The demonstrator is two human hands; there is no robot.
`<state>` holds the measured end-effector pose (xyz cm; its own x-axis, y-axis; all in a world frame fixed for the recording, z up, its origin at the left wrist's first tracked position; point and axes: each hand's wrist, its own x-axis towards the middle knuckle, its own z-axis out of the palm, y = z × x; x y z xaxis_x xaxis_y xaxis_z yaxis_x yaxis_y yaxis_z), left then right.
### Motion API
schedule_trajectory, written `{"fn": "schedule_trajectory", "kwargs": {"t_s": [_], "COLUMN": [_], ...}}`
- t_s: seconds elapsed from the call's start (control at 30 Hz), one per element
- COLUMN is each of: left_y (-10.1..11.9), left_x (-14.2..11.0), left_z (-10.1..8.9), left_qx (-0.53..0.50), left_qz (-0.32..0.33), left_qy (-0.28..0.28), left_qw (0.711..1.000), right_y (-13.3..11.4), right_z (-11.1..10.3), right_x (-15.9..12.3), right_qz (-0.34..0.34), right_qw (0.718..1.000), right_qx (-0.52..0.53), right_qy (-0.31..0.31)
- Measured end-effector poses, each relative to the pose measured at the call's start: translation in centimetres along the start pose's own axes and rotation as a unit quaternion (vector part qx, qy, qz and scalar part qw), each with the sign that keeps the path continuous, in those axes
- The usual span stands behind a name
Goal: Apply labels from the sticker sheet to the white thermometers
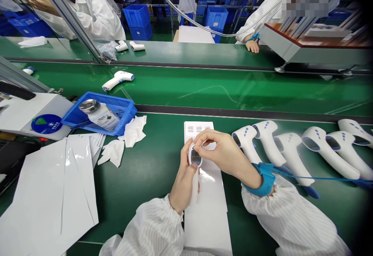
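Held device partly hidden by the left hand; marks on its screen too small to read. Right of the right hand, farthest gun-shaped unit cut by frame edge. Well left of the left hand, white sheets run out of frame; print on bottle illegible.

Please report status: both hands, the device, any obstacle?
Left hand holds white device. Right hand at upper edge of its screen. Blue cord off right, seemingly clear.

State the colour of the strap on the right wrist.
Blue; the wrist strap shows best in the head view, the only one.
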<state>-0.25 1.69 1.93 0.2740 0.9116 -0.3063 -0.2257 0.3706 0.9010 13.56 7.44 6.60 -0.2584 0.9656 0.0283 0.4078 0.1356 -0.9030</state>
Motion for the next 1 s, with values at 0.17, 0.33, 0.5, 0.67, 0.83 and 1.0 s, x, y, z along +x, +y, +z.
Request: {"fn": "schedule_trajectory", "kwargs": {"t_s": [0.17, 0.33, 0.5, 0.67, 0.83, 1.0], "left_y": [1.1, 2.1, 3.0, 3.7, 3.1, 2.7], "left_x": [0.5, 0.9, 0.4, -0.3, -0.4, -0.3], "left_z": [0.3, 0.6, 0.3, 0.2, 0.1, 0.0], "left_qx": [0.036, 0.050, 0.093, 0.170, 0.196, 0.196], "left_qz": [-0.021, -0.034, 0.046, 0.113, 0.167, 0.183], "left_qy": [0.049, 0.088, 0.140, 0.164, 0.182, 0.199], "left_qw": [0.998, 0.994, 0.985, 0.965, 0.949, 0.943], "right_y": [0.1, 0.3, -0.5, -2.1, -2.8, -2.8], "right_z": [0.2, -0.3, -1.0, -0.6, -0.1, 0.1], "right_x": [-0.1, -0.1, -0.5, -1.2, -2.2, -2.5], "right_qz": [-0.012, 0.008, 0.032, -0.032, -0.057, 0.023], "right_qw": [1.000, 1.000, 0.996, 0.999, 0.998, 0.996], "right_qx": [-0.016, 0.012, 0.084, 0.034, 0.018, 0.083], "right_qy": [0.006, 0.003, -0.020, 0.028, 0.025, -0.006]}}
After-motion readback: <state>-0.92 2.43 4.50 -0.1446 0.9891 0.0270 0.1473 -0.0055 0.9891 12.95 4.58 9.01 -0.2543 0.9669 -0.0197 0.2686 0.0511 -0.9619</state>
